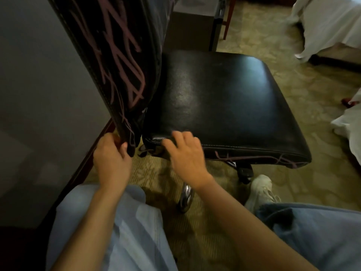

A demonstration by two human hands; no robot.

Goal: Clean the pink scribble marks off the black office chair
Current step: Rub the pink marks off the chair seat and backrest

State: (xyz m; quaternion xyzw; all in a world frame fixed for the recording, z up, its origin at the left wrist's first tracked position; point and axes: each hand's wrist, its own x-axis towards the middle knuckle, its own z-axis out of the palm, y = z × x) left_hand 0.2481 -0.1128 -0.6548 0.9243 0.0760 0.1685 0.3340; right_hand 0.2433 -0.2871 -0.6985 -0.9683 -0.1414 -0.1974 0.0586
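Observation:
The black office chair (220, 98) stands in front of me, its glossy seat facing up. Its backrest (109, 61) rises at the left, covered with pink scribble marks (125, 55). More pink lines (254, 158) run along the seat's front side edge. My left hand (111, 157) grips the bottom corner of the backrest, thumb on its edge. My right hand (185, 153) rests on the seat's near left corner with the fingers spread, holding nothing. No cloth or cleaner is in view.
A grey wall (39, 75) with a dark red baseboard is at the left. A grey box-like cabinet (195, 22) stands behind the chair. White bedding (328, 24) hangs at the far right. Patterned carpet (293, 55) covers the floor. My knees and a white shoe (259, 190) are below the chair.

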